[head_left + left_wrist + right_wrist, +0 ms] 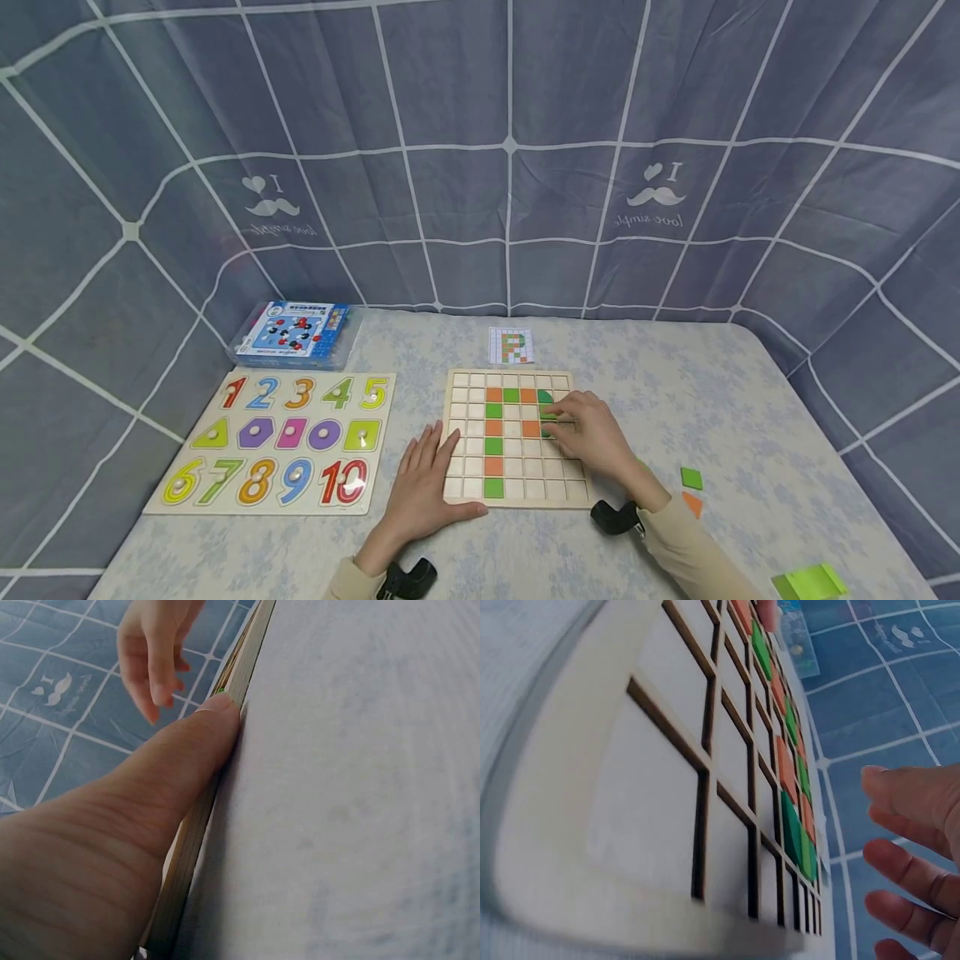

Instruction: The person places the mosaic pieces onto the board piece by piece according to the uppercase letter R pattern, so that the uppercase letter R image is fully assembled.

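A wooden grid board [517,492] lies on the table with orange and green tiles [493,446] set in several cells. My left hand [422,483] rests at its left side, fingers spread on the edge; the thumb lies along the front edge, as the left wrist view also shows. Over the right part of the board is my right hand [592,429], thumb and forefinger by a green tile [546,411]. In the right wrist view its fingers [900,862] are apart with nothing between them. Dark green rounded pieces [545,396] sit in that column, partly hidden by the hand.
Behind the board lies a pattern card [512,345]. A number puzzle board [270,442] and a boxed set [292,333] are at the left. To the right are a loose green tile [692,478], an orange piece [693,503] and a lime-green tray [810,582].
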The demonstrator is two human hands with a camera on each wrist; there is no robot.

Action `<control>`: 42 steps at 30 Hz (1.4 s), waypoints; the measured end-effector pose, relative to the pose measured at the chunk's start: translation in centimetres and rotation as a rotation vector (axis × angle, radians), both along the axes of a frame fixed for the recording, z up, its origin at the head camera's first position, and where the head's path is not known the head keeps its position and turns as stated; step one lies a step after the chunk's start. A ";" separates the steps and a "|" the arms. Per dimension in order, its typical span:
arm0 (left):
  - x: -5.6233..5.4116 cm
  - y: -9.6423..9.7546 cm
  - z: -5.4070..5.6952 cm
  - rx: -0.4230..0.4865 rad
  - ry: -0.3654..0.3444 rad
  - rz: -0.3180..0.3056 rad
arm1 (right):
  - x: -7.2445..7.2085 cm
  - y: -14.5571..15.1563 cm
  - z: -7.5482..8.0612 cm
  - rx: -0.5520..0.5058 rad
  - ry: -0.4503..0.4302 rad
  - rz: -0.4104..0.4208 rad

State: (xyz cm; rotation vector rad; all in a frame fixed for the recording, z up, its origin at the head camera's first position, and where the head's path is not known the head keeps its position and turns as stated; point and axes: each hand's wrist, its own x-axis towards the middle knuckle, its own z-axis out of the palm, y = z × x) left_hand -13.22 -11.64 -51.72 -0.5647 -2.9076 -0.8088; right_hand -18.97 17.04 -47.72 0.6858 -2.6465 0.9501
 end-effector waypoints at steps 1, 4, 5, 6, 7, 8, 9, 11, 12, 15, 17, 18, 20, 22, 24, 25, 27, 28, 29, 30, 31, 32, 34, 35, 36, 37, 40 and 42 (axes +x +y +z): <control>0.0 0.0 0.0 0.002 -0.003 0.000 | 0.2 0.3 0.2 -0.018 0.015 -0.012; 0.0 0.0 0.0 0.002 -0.008 0.004 | 0.8 1.5 0.4 -0.056 0.039 -0.075; 0.0 -0.1 0.0 -0.001 -0.009 0.006 | 1.0 1.9 0.5 -0.062 0.043 -0.102; 0.0 -0.1 0.0 -0.004 -0.009 0.007 | 1.3 2.3 0.5 -0.065 0.048 -0.131; 0.0 -0.1 0.0 -0.006 -0.009 0.009 | 1.5 2.7 0.5 -0.070 0.052 -0.158; 0.0 -0.1 -0.1 -0.010 -0.009 0.010 | 1.8 3.2 0.5 -0.072 0.059 -0.184; 0.0 -0.1 -0.1 -0.010 -0.009 0.011 | 2.0 3.6 0.4 -0.069 0.066 -0.209; 0.0 -0.1 -0.1 -0.013 -0.008 0.014 | 2.6 4.5 0.4 -0.069 0.087 -0.248; 0.0 -0.1 -0.1 -0.013 -0.007 0.015 | 2.8 5.0 0.4 -0.071 0.099 -0.267; 0.0 -0.1 0.0 -0.010 -0.008 0.015 | 3.7 6.3 0.4 -0.086 0.125 -0.314; 0.0 -0.1 0.0 -0.011 -0.008 0.014 | 4.2 7.2 0.5 -0.094 0.132 -0.343; 0.0 -0.2 0.1 -0.009 -0.010 0.014 | 4.4 7.5 0.5 -0.094 0.131 -0.357; 0.0 -0.2 0.1 -0.006 -0.010 0.013 | 4.9 8.2 0.6 -0.092 0.118 -0.384; 0.0 -0.2 0.1 -0.004 -0.009 0.014 | 5.3 8.7 0.7 -0.085 0.100 -0.409; 0.0 -0.3 0.1 -0.001 -0.008 0.013 | 5.7 9.0 0.7 -0.073 0.078 -0.432; -0.1 -0.3 0.1 0.001 -0.005 0.012 | 5.9 9.2 0.8 -0.068 0.067 -0.442; -0.1 -0.3 0.1 0.005 -0.004 0.012 | 6.2 9.3 0.7 -0.057 0.051 -0.456; -0.1 -0.3 0.1 0.006 -0.003 0.012 | 6.3 9.4 0.7 -0.050 0.047 -0.461; -0.1 -0.2 0.1 0.006 -0.003 0.012 | 6.4 9.5 0.7 -0.042 0.045 -0.465; -0.1 -0.2 0.1 0.008 -0.004 0.011 | 6.5 9.5 0.6 -0.038 0.043 -0.469; -0.1 -0.2 0.1 0.007 -0.005 0.011 | 6.5 9.5 0.5 -0.034 0.041 -0.472; -0.1 -0.2 0.0 0.006 -0.007 0.011 | 6.6 9.5 0.4 -0.031 0.040 -0.473; -0.1 -0.2 0.0 0.004 -0.011 0.012 | 6.7 9.6 0.2 -0.022 0.034 -0.476; -0.1 -0.1 0.0 0.003 -0.012 0.012 | 6.7 9.6 0.2 -0.017 0.028 -0.478; -0.1 -0.1 0.0 0.002 -0.013 0.013 | 6.7 9.6 0.1 -0.015 0.020 -0.478; -0.1 -0.1 0.0 0.000 -0.013 0.013 | 6.7 9.6 0.0 -0.008 0.011 -0.480; -0.1 0.0 -0.1 -0.004 -0.009 0.011 | 6.8 9.5 -0.2 0.006 -0.021 -0.481; -0.1 0.0 0.0 -0.005 -0.007 0.007 | 6.9 9.5 -0.3 0.018 -0.044 -0.483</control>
